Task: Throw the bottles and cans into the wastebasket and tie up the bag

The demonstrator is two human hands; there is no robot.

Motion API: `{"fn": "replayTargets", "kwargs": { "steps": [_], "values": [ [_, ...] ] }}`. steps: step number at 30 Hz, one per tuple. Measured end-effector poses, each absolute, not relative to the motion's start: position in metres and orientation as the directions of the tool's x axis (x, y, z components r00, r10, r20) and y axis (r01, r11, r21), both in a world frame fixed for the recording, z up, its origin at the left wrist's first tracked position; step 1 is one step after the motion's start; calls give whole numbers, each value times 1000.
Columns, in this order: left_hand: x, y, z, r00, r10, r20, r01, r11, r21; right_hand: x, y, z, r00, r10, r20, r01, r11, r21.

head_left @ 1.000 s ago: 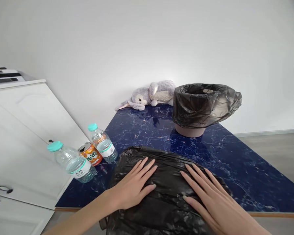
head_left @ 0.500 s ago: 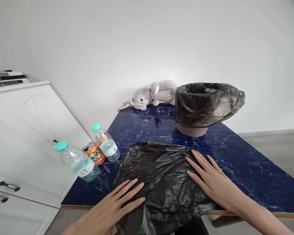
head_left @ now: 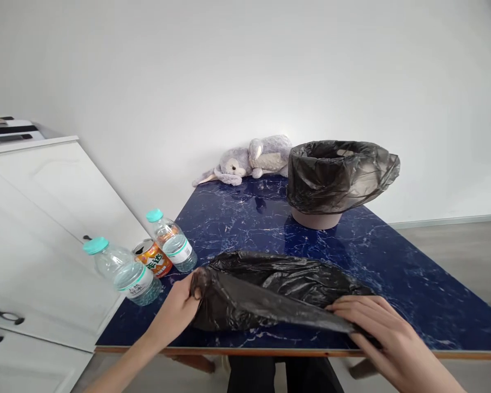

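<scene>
A black plastic garbage bag (head_left: 270,284) lies near the front edge of the blue marbled table (head_left: 237,224), its near side folded back over the rest. My left hand (head_left: 184,303) is closed on the bag's left corner, fingers curled around the plastic. At the other end, my right hand (head_left: 376,327) grips the right part of the near edge between thumb and fingers. Behind the bag stands a bin (head_left: 317,218), lined with another black bag (head_left: 331,185) whose upper part hangs over the rim and bulges to the right.
To the left stand two water bottles (head_left: 137,278) (head_left: 180,251) with turquoise caps and an orange can (head_left: 153,259) between them. A grey plush rabbit (head_left: 245,161) lies at the back against the wall. A white cabinet (head_left: 45,240) adjoins the table's left side.
Both hands have gone from lying flat on the bag to gripping its ends. The bag's near part, which hung over the table edge, is now lifted and folded back onto the table.
</scene>
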State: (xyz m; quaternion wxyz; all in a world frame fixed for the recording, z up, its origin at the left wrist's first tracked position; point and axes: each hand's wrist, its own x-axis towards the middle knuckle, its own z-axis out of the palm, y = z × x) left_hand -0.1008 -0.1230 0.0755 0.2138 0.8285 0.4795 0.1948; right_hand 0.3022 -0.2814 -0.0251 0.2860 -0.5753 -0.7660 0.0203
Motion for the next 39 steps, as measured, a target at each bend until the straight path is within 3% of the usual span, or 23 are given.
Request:
{"fn": "replayTargets", "kwargs": {
  "steps": [2, 5, 8, 10, 12, 14, 21, 23, 27, 29, 33, 39],
  "values": [
    [-89, -112, 86, 464, 881, 92, 763, -451, 463, 303, -273, -20, 6, 929, 370, 848, 192, -495],
    [-75, -112, 105, 500, 841, 206, 826, -535, 179, 300, -254, -11, 239, 950, 201, 779, -64, -624],
    [-55, -132, 121, 660, 635, 400, 714, -697, -71, 299, -231, -3, 275, 960, 51, 779, -192, -597],
    [-37, -151, 125, 774, 491, 400, 576, -808, -123, 300, -217, 0, 250, 968, -2, 824, -213, -525],
    [-18, -164, 120, 866, 394, 309, 442, -891, -102, 302, -208, 1, 219, 974, -53, 864, -218, -454],
    [-5, -167, 105, 895, 391, 216, 409, -911, -44, 302, -201, 3, 201, 976, -82, 890, -217, -402],
    [-6, -139, 43, 776, 624, 93, 610, -779, 147, 297, -203, 14, 198, 977, -80, 921, -213, -325],
    [-10, -137, 35, 742, 665, 85, 645, -742, 182, 291, -211, 18, 197, 980, 0, 923, -185, -337],
    [-13, -140, 30, 680, 729, 82, 703, -679, 211, 272, -232, 22, 73, 888, 454, 948, 80, -309],
    [-12, -141, 29, 661, 743, 100, 715, -665, 214, 261, -241, 21, -39, 820, 571, 948, 212, -239],
    [-10, -142, 29, 650, 749, 130, 720, -661, 210, 247, -245, 5, -183, 809, 559, 935, 318, -155],
    [-11, -141, 32, 640, 752, 157, 716, -658, 232, 254, -238, -24, -51, 865, 500, 971, 160, -179]
  ]
}}
